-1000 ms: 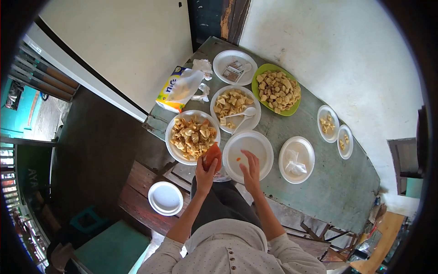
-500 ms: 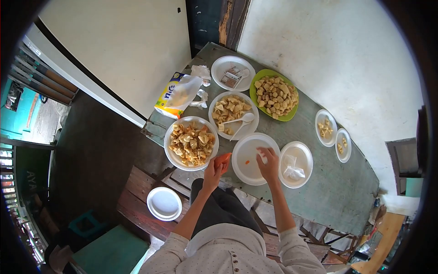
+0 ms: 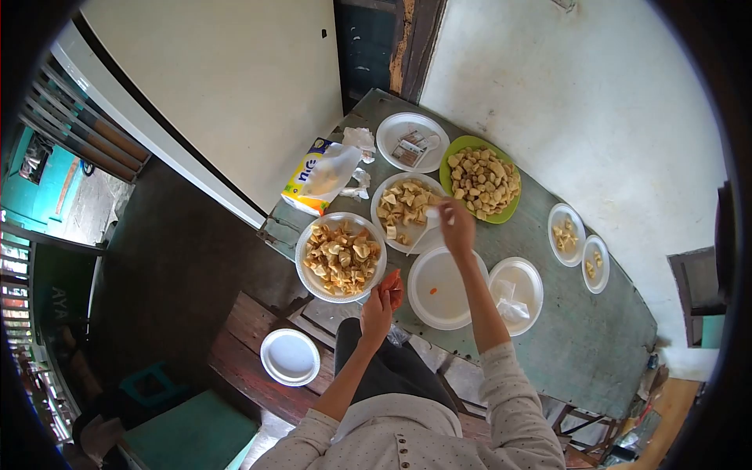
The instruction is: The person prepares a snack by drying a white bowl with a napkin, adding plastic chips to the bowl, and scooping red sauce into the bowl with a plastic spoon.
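My left hand [image 3: 380, 312] is closed around an orange-red packet [image 3: 393, 288] near the table's front edge. My right hand [image 3: 454, 224] is closed at a white plastic spoon [image 3: 432, 218], over the edge of a white plate [image 3: 384, 191] of cut pale pieces. Below that hand sits a white plate [image 3: 431, 307] with one small orange bit on it. To the left is a white bowl [image 3: 341, 294] heaped with folded fried pieces. A green plate [image 3: 513, 205] piled with beige chunks stands just beyond my right hand.
At the back are a white plate [image 3: 407, 119] with a printed packet and a tissue pack [image 3: 319, 174]. A plate [image 3: 536, 307] with clear plastic lies right of centre. Two small plates [image 3: 558, 215] stand farther right. Another white plate [image 3: 290, 357] rests on the wooden bench [image 3: 243, 333].
My right hand has moved up from the white plate with the orange bit to the spoon and closed on it. My left hand still holds the packet. The view has shifted slightly.
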Demonstrator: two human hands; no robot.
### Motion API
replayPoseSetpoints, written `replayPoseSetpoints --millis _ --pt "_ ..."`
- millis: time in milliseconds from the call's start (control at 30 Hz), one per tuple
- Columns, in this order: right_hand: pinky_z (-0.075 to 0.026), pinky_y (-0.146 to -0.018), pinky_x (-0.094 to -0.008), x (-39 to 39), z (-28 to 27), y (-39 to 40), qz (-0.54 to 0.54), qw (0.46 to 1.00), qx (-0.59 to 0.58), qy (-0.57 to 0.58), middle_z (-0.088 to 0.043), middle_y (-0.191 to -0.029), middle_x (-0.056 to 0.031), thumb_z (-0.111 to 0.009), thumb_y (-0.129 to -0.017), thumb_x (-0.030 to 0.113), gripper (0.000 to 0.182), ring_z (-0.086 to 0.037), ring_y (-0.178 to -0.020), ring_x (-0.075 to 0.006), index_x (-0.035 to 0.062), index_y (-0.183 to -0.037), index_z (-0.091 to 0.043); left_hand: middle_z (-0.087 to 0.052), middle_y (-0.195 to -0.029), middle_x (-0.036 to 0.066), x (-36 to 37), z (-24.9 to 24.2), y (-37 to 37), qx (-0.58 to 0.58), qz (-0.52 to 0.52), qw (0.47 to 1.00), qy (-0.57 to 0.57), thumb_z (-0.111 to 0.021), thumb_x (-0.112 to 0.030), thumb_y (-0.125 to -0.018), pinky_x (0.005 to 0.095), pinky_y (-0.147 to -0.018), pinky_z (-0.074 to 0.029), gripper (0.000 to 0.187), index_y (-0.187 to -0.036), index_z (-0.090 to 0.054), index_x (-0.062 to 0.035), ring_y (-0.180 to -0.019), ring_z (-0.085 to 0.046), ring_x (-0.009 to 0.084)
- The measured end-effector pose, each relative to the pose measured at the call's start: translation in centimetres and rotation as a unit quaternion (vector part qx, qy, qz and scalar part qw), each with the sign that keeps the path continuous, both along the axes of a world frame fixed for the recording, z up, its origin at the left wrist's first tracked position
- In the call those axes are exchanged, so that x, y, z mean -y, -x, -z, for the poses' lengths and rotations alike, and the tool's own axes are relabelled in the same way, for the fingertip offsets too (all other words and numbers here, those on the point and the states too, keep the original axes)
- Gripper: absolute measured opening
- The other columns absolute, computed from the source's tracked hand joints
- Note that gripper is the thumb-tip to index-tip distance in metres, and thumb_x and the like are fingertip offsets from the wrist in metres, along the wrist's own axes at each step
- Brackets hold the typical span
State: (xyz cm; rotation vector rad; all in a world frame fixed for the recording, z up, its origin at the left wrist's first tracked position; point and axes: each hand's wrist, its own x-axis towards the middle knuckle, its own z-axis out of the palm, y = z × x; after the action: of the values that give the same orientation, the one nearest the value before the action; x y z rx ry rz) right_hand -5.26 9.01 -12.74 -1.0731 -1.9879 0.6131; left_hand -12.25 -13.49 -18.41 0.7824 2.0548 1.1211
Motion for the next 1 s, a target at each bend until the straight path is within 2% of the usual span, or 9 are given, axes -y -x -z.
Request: replayPoseSetpoints --millis 33,167,233,400,600,733,767,900,1000 --pt "-0.043 -0.056 -0.0295 -0.3 0.1 -1.4 0.044 0.997 -0.058 0.022 -0.06 -0.075 -0.0078 -0.056 -0.08 0.015 0.009 -0.053 -0.059 -0.0164 0.0078 -0.086 -0.058 -0.06 -0.084 0.02 0.2 0.4 0.0 -0.093 0.011 0.995 -0.025 -0.043 -0.022 -0.088 0.0408 -0.063 -0.049 0.029 -0.107 -0.047 0.0 -0.076 -0.061 0.0315" --pt "-0.041 -0.057 -0.0251 0.8 -0.3 -7.5 0.074 0.943 -0.288 0.147 -0.06 -0.077 -0.0073 -0.05 -0.088 0.02 0.018 -0.05 -0.061 -0.0106 0.005 -0.097 -0.052 -0.06 -0.084 0.019 1.0 1.4 -0.4 -0.076 -0.048 0.991 -0.098 -0.051 -0.017 -0.084 0.037 -0.064 -0.047 0.029 -0.106 -0.05 0.0011 -0.076 -0.06 0.0323" --pt "-0.036 -0.059 -0.0206 2.8 -0.8 -9.7 0.12 0.865 -0.389 0.293 -0.06 -0.082 -0.0055 -0.048 -0.089 0.023 0.017 -0.049 -0.063 -0.0086 0.0092 -0.098 -0.051 -0.055 -0.098 0.02 1.7 1.4 -0.9 -0.153 -0.055 0.982 -0.099 -0.052 -0.015 -0.083 0.0425 -0.075 -0.045 0.033 -0.111 -0.046 0.0006 -0.09 -0.055 0.0343" --pt "-0.037 -0.064 -0.0235 7.0 -1.3 -12.3 0.065 0.837 -0.441 0.318 -0.06 -0.085 -0.007 -0.048 -0.089 0.024 0.018 -0.05 -0.067 -0.0096 0.0093 -0.099 -0.05 -0.045 -0.105 0.014 3.4 -0.4 -1.4 -0.107 -0.064 0.991 -0.057 -0.056 -0.016 -0.081 0.0333 -0.053 -0.049 0.034 -0.112 -0.047 -0.0064 -0.073 -0.059 0.0268" --pt "-0.04 -0.06 -0.0228 8.5 -0.5 -11.5 0.077 0.833 -0.448 0.315 -0.06 -0.088 -0.0104 -0.046 -0.089 0.018 0.018 -0.053 -0.066 -0.0111 0.0047 -0.1 -0.05 -0.047 -0.1 0.011 3.2 0.1 0.4 -0.275 0.084 0.956 -0.06 -0.055 -0.019 -0.082 0.036 -0.055 -0.047 0.03 -0.111 -0.053 -0.0119 -0.066 -0.058 0.0248" --pt "-0.044 -0.062 -0.0284 6.6 -0.3 -7.0 0.08 0.97 -0.127 0.193 -0.061 -0.091 -0.0069 -0.05 -0.084 0.009 0.013 -0.057 -0.068 -0.0171 0.004 -0.091 -0.059 -0.048 -0.098 0.01 3.0 -0.5 0.4 -0.267 0.095 0.958 -0.042 -0.054 -0.018 -0.082 0.037 -0.057 -0.046 0.03 -0.112 -0.055 -0.0116 -0.066 -0.058 0.0256" --pt "-0.044 -0.065 -0.0342 5.5 0.0 -5.4 0.032 0.998 -0.008 0.055 -0.061 -0.093 -0.0055 -0.051 -0.078 0.005 0.015 -0.058 -0.075 -0.0236 0.0058 -0.09 -0.061 -0.048 -0.098 0.01 3.1 -0.6 0.4 -0.268 0.098 0.958 -0.04 -0.054 -0.018 -0.082 0.037 -0.057 -0.046 0.03 -0.112 -0.055 -0.0116 -0.066 -0.058 0.0256" --pt "-0.042 -0.069 -0.039 4.3 0.4 -0.7 -0.122 0.963 0.235 -0.051 -0.058 -0.091 -0.0074 -0.053 -0.074 0.003 0.018 -0.057 -0.083 -0.0235 0.0101 -0.09 -0.06 -0.048 -0.094 0.012 3.0 -0.4 0.3 -0.305 0.123 0.944 -0.036 -0.052 -0.02 -0.083 0.0382 -0.06 -0.047 0.029 -0.111 -0.055 -0.0121 -0.07 -0.058 0.0278" --pt "-0.041 -0.069 -0.0376 3.3 1.8 0.1 -0.117 0.964 0.235 -0.041 -0.056 -0.089 -0.0059 -0.052 -0.072 0.004 0.019 -0.056 -0.086 -0.0225 0.0117 -0.088 -0.06 -0.048 -0.09 0.013 2.9 -1.0 0.8 -0.271 0.128 0.954 -0.015 -0.05 -0.021 -0.084 0.0395 -0.062 -0.047 0.027 -0.11 -0.055 -0.0119 -0.072 -0.057 0.029"
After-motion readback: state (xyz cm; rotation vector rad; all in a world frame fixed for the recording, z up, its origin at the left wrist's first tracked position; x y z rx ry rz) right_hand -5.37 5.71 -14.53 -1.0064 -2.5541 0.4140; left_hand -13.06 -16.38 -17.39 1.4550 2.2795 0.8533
